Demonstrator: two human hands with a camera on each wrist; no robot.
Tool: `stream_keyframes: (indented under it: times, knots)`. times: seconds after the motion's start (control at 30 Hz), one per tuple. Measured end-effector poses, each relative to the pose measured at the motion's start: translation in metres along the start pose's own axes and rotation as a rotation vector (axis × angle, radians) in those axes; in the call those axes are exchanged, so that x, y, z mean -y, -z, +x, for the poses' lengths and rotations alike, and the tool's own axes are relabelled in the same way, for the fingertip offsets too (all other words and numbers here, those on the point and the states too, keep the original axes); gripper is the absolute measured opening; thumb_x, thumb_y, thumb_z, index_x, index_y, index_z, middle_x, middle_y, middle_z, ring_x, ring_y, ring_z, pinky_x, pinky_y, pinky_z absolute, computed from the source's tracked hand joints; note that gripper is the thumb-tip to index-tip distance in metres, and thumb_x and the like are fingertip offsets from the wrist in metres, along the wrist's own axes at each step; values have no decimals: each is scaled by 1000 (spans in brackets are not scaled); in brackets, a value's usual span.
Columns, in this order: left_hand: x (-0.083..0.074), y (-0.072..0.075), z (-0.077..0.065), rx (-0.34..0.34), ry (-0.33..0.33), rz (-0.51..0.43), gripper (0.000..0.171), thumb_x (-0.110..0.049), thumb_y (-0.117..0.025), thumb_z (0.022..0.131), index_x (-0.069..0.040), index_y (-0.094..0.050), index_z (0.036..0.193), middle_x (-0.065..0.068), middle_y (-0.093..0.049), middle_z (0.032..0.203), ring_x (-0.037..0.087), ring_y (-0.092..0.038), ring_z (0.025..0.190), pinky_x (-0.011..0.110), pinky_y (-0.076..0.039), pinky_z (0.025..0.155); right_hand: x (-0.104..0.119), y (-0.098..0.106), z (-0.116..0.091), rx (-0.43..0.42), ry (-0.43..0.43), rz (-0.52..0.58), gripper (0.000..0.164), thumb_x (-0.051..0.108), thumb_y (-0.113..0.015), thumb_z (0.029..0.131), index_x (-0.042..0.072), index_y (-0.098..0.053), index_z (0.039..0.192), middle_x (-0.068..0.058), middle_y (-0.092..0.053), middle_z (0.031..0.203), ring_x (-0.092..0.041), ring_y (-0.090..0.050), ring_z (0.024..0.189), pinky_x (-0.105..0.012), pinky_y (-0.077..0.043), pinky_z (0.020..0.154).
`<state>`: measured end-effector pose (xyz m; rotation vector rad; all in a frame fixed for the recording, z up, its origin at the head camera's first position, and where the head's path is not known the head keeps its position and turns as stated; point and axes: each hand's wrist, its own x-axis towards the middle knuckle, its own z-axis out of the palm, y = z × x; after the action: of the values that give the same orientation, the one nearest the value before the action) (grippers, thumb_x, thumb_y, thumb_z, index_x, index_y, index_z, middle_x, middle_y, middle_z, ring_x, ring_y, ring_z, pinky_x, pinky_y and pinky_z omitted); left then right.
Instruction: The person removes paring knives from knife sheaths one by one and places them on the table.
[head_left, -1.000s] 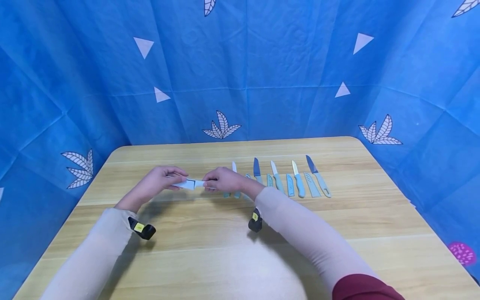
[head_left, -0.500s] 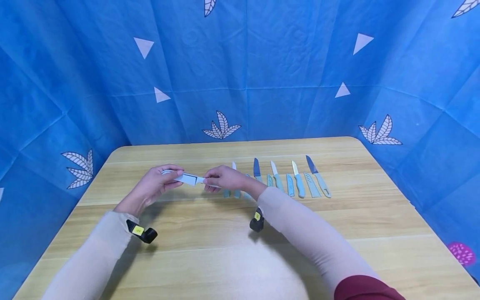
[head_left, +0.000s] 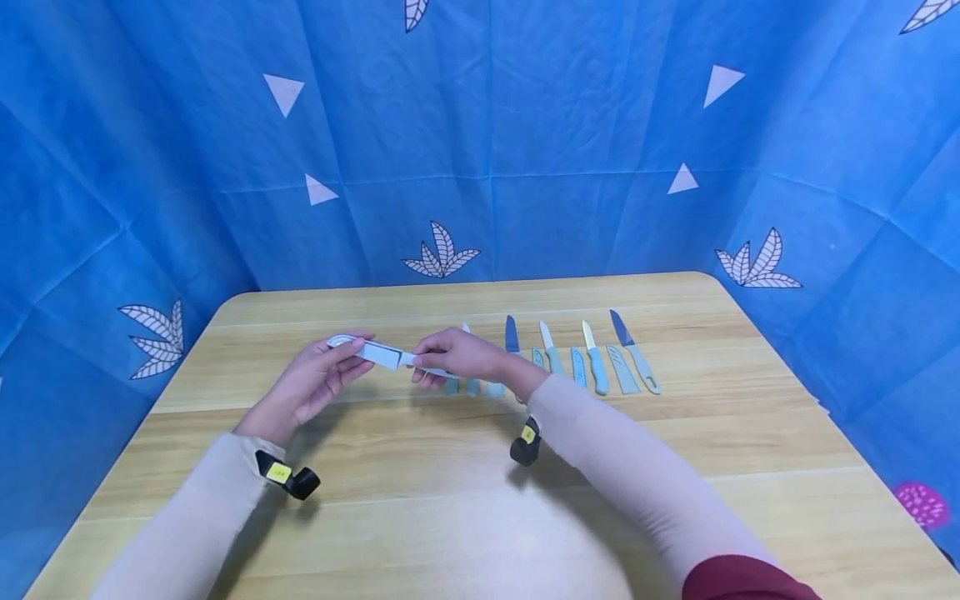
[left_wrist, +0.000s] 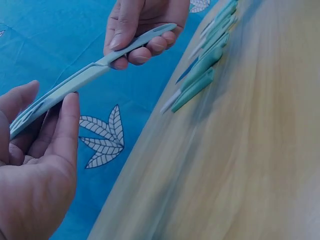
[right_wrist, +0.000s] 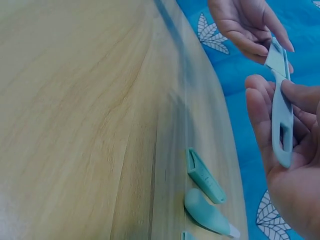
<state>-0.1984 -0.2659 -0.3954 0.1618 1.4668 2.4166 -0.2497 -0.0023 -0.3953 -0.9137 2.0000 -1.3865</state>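
Observation:
Over the back left part of the table, my left hand (head_left: pixel 318 379) pinches a pale blue-green knife sheath (head_left: pixel 380 355) between thumb and fingers. My right hand (head_left: pixel 463 354) grips the handle (right_wrist: pixel 281 122) of a kitchen knife, with the thumb on top near the neck. Sheath and handle line up end to end, and the blade is hidden inside the sheath. The left wrist view shows the sheath (left_wrist: pixel 75 82) slanting up towards the right hand (left_wrist: pixel 145 30). A long slot runs through the handle's far end in the right wrist view.
Right of the hands, several knives lie in a row with blades pointing to the back, among them a dark-bladed one (head_left: pixel 633 350). Sheaths such as the striped one (head_left: pixel 623 369) lie between them. A blue curtain (head_left: pixel 487 150) hangs behind the wooden table (head_left: pixel 420 500).
My left hand has turned, showing more of the sheath and its rounded end. The right hand has shifted slightly right and still grips the handle. The knives on the table stay put.

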Motion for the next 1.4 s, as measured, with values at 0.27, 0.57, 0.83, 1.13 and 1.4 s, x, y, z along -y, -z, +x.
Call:
stream_keyframes:
  times: [0.27,0.57,0.83,1.13,1.4]
  knots:
    - [10,-11,-5,110,-23,-177,26,-6,-42,105,2,-62,119,17,-62,125,27,-62,114,37,-43,106,-1,2,-11,35,-24,115,28,14,-51,103,-7,-61,119,-29,-65,109,-33,-67,89,-47,-59,83]
    - [21,-26,-7,161,-19,-271,30,-12,-41,106,4,-61,122,19,-63,124,29,-59,118,40,-40,108,6,4,-27,-4,-111,151,28,16,-54,102,-4,-64,119,-17,-70,98,-25,-66,81,-41,-60,78]
    - [29,-40,-7,157,-19,-317,34,-19,-39,107,3,-62,120,19,-63,123,28,-60,117,38,-40,109,8,11,-41,18,-145,146,28,21,-57,101,0,-67,117,-14,-71,98,-29,-67,84,-40,-59,77]
    - [37,-49,-7,164,-6,-336,38,-25,-37,108,1,-60,123,18,-62,126,26,-59,119,37,-39,109,9,15,-54,57,-140,201,35,18,-53,102,-10,-59,122,-15,-70,98,-19,-67,79,-38,-60,78]
    - [44,-60,-6,139,17,-362,38,-29,-41,107,0,-61,121,17,-64,122,25,-60,117,37,-39,109,3,18,-64,36,-167,263,31,16,-53,103,-8,-60,120,-18,-70,98,-19,-66,76,-32,-61,74]
